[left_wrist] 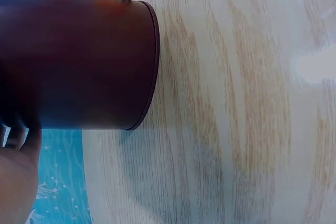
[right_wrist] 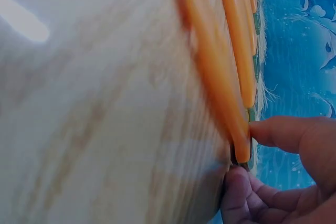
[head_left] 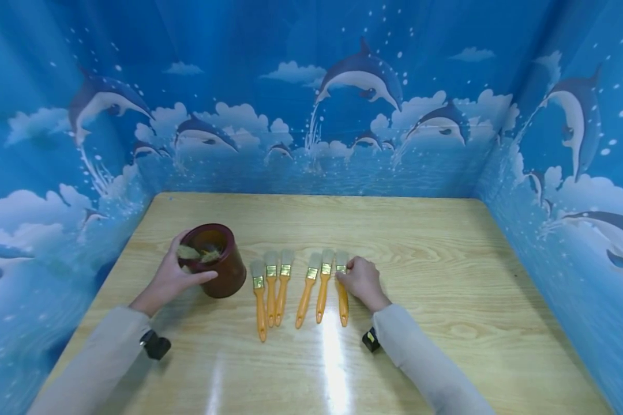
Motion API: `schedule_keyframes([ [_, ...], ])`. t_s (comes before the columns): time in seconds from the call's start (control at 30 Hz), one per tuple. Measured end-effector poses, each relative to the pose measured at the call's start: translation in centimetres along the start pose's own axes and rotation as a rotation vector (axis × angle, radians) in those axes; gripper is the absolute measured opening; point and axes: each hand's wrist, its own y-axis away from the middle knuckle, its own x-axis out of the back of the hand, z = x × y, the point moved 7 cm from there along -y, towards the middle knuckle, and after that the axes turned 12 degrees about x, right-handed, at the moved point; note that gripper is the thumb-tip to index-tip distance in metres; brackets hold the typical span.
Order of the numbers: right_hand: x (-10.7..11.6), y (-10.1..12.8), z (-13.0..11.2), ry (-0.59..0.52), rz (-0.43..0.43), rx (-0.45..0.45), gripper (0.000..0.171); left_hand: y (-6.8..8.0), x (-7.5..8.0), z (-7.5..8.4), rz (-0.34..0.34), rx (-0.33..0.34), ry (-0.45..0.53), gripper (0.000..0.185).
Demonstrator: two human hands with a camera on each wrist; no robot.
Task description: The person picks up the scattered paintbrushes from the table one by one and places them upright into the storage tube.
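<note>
Rightmost brush [head_left: 341, 288] of six, lying on wooden table [head_left: 446, 276], pinched at ferrule by right hand [head_left: 362, 280], thumb and fingertips closed on it. Dark red cup [head_left: 219, 260], left of row, gripped by left hand [head_left: 173, 275]. Brush judged light, stiff-handled, soft-bristled; best taken near ferrule. No readable writing seen.

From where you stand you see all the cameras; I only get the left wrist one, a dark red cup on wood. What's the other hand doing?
Observer: The right hand pinches the ferrule end of the rightmost brush, which lies on the table.
Visitor: Just that one brush?
Observer: No, six orange-handled brushes lie in a row, to the right of your cup.
Visitor: Is the cup empty?
Observer: No, pale bristles show inside it, and the left hand grips its side.
</note>
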Motion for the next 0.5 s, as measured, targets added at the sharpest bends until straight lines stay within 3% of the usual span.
schedule_keyframes([
  [0.5,0.21,0.41,0.54,-0.088,0.015,0.014,0.017,0.11,-0.03,0.03,0.002,-0.001,-0.013,0.113],
])
